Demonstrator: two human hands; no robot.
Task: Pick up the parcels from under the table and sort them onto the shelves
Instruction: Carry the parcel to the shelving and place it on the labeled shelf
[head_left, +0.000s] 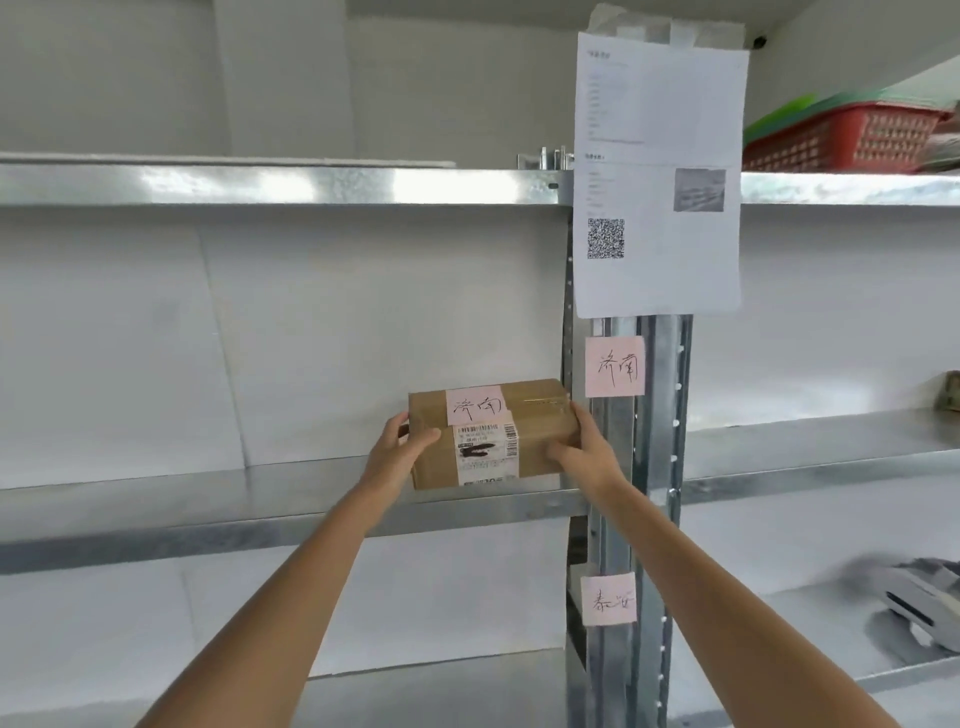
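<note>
A brown cardboard parcel (540, 415) with a pink handwritten note on top and a white barcode label on its front rests on the middle metal shelf (260, 499), at its right end by the upright post. My left hand (400, 441) grips the parcel's left end. My right hand (582, 441) holds its right end, thumb on the front face. A pink note (614, 366) on the post beside this shelf carries the same handwriting as the parcel's note.
The steel upright (639, 467) stands right of the parcel, with a printed sheet (657, 171) above and a second pink note (608, 600) lower down. A red basket (841, 137) sits on the top right shelf. A white device (919, 603) lies on the lower right shelf.
</note>
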